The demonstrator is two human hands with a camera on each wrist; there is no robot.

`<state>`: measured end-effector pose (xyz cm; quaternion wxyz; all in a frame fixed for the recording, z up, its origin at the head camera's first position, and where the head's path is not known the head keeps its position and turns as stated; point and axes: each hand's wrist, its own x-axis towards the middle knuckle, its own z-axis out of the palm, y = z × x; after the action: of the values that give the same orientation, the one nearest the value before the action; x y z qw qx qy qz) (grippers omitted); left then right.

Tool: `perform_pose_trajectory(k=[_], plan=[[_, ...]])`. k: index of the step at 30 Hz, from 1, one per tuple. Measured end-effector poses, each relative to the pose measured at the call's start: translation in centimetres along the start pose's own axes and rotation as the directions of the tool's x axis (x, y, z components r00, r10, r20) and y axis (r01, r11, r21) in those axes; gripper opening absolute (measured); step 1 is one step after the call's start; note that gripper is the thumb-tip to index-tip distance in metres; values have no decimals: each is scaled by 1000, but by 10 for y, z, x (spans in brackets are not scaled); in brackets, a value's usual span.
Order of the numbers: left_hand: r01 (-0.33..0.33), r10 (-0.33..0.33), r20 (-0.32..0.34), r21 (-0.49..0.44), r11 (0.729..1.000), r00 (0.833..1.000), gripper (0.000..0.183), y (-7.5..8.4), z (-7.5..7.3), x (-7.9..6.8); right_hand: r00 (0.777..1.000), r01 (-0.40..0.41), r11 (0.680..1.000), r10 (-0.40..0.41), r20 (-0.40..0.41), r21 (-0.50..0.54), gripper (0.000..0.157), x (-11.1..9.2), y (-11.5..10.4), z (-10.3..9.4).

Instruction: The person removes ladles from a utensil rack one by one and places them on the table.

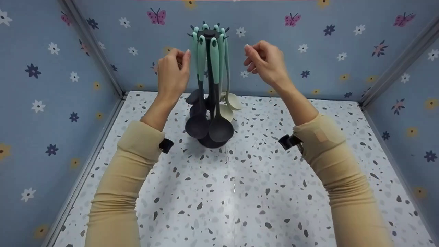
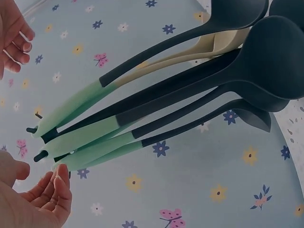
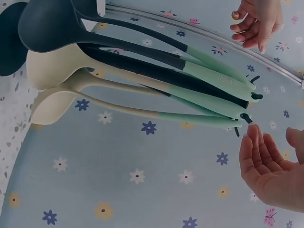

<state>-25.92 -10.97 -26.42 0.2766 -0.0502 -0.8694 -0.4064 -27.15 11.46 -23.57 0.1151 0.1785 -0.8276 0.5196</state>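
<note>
A black utensil stand [image 1: 208,33] holds several hanging kitchen utensils with mint-green handles [image 1: 214,60]. Two dark ladles [image 1: 221,129] hang at the front; cream-coloured utensils [image 1: 234,102] hang on the right side. My left hand [image 1: 173,73] is just left of the handles, fingers loosely bent and holding nothing. In the left wrist view its fingertips [image 2: 61,173] overlap a handle's end; I cannot tell whether they touch. To the right of the stand is my right hand [image 1: 271,63], loosely bent, with nothing held. Its fingertips [image 3: 253,130] are close to the handle ends in the right wrist view.
The stand is on a white speckled tabletop [image 1: 233,192], near the back wall. Blue panels [image 1: 329,58] printed with flowers and butterflies enclose the back and both sides. Grey metal strips [image 1: 92,154] run along the side edges. Small black devices [image 1: 166,145] are strapped at both wrists.
</note>
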Motion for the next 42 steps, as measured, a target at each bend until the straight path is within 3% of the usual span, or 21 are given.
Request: perform_pose_trajectory(k=[7,14,19,26,42], plan=[[53,-52,-19,49,997,998,36,4,2,20,998,-51,998,52,-21,36,28,22,-2,13],[112,-114,17,100,989,993,39,9,5,34,994,-106,993,107,-15,58,31,36,-7,23],[191,-202,64,151,970,977,41,12,7,43,982,-188,981,187,33,52,34,42,-9,30],[296,-304,111,82,952,946,39,16,10,53,962,-266,963,263,80,40,37,48,-12,38],[333,-353,123,156,930,928,35,22,14,66,960,-273,961,269,79,39,32,55,-17,46]])
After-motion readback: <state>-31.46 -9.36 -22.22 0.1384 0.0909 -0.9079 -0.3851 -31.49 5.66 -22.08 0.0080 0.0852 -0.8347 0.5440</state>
